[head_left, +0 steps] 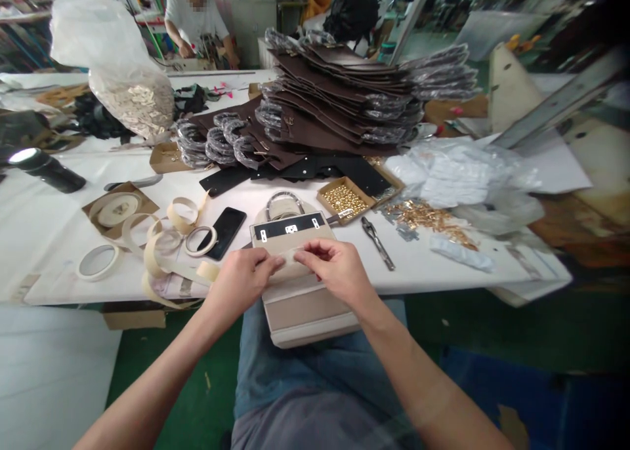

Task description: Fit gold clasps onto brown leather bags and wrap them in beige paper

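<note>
A beige handbag point(315, 315) rests on my lap against the table's front edge, its ring-shaped handle point(285, 199) wrapped in clear film and lying on the tabletop. Across its upper part runs a black panel point(300, 225) with small white-edged fittings. Over the bag's front, my left hand point(249, 269) is closed, thumb and forefinger pinched. My right hand point(335, 263) faces it in a like pinch. Between the fingertips shows a small pale strip point(290, 254), held from both sides; its exact kind is too small to make out.
Rolls of tape point(98, 262) and a black phone point(226, 232) lie left. Pliers point(378, 243), a box of gold studs point(344, 197) and loose gold hardware point(428, 220) are right. Dark brown bag pieces point(335, 96) are stacked behind. A person point(194, 17) sits across the table.
</note>
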Demonstrator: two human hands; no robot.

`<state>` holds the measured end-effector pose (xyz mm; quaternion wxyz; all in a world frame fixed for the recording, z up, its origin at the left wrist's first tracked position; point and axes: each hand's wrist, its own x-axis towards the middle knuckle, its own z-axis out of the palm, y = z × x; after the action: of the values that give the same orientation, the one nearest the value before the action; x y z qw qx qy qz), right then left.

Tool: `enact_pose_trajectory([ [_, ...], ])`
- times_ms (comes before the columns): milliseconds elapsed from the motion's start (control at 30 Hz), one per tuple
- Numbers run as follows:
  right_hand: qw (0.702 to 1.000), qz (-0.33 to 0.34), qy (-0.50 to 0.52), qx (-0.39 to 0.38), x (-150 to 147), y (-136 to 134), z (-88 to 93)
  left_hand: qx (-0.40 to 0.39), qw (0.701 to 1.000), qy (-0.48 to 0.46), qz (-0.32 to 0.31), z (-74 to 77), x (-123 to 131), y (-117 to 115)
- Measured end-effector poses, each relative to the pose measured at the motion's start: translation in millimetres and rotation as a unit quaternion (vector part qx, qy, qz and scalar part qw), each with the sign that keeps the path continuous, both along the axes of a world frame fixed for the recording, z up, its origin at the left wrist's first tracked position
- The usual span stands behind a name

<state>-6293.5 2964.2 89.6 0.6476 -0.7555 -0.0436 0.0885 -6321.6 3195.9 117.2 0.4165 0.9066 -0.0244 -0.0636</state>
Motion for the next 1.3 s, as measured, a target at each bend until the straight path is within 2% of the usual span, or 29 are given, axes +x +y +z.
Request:
enact_pose_trajectory([
  [100, 0.996, -0.021, -0.051, -0.07, 16, -2, -12.5, 0.013, 0.999, 0.034, -0.012, -14.6, 28, 6],
  [200, 0.976, -0.049, -0.139, -0.161, 48, 4, -26.8, 0.042, 0.998, 0.038, -0.012, -24.2, 71, 7],
  [300, 0.96, -0.075, -0.149, -0.226, 80, 14, -39.0, 0.085, 0.996, 0.04, 0.007, -24.9, 109, 1],
  [400, 0.944, -0.082, -0.145, -0.284, 95, 20, -46.5, 0.104, 0.992, 0.071, -0.001, -24.9, 127, -2],
  [633, 0.917, -0.065, -0.154, -0.361, 90, 27, -48.2, 0.08, 0.993, 0.089, -0.007, -39.3, 126, 3],
  [767, 0.901, -0.066, -0.154, -0.4, 85, 33, -43.8, 0.114, 0.991, 0.071, 0.0, -36.4, 124, 2],
  [900, 0.894, -0.065, -0.159, -0.413, 81, 37, -44.2, 0.107, 0.991, 0.078, -0.007, -32.6, 123, 2],
  [1000, 0.9, -0.077, -0.169, -0.395, 82, 35, -49.6, 0.117, 0.99, 0.08, -0.004, -33.2, 122, 2],
  [1133, 0.917, -0.161, -0.172, -0.321, 87, 27, -55.5, 0.135, 0.987, 0.087, 0.003, -34.3, 122, 1],
  [1167, 0.924, -0.164, -0.175, -0.298, 88, 25, -56.0, 0.14, 0.986, 0.088, 0.005, -34.5, 122, 1],
  [1200, 0.932, -0.145, -0.185, -0.276, 88, 23, -56.4, 0.146, 0.985, 0.086, 0.006, -34.8, 122, 1],
  [1300, 0.944, -0.026, -0.233, -0.23, 88, 22, -57.2, 0.165, 0.983, 0.079, 0.013, -37.3, 122, 0],
])
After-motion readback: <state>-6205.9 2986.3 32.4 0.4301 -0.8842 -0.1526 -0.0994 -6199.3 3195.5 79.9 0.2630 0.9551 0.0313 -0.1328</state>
